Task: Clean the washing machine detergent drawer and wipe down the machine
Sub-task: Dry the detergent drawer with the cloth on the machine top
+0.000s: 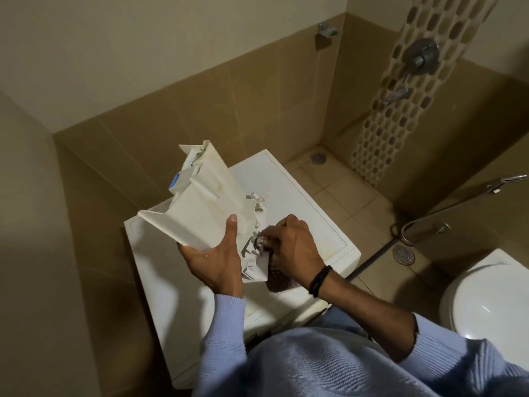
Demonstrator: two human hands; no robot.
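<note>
The white detergent drawer point(206, 207) is held in the air above the washing machine point(300, 202), tilted so that its far end is raised toward the tiled wall and its pale underside is turned up to the camera. It is gripped at its near end by the left hand point(217, 262), with the thumb laid up along the underside and the other fingers hidden behind it. A blue tab point(174, 181) is seen on the drawer's left edge.

A dark patterned cloth point(279, 277) is clutched in the curled fingers of the right hand point(294, 247) and is pressed against the ribbed near-right part of the drawer, just beside the left hand. A black band point(320, 280) is worn on the right wrist. The spot where cloth meets drawer is partly hidden by the right hand. A small white piece point(256, 200) shows at the drawer's right edge; whether it belongs to the drawer or lies on the machine top cannot be told.

To the right, a toilet point(486, 296) is seen, with a floor drain point(404, 255) and a sprayer hose point(446, 207) beyond it. A shower valve point(422, 55) is mounted on the far mosaic strip.
</note>
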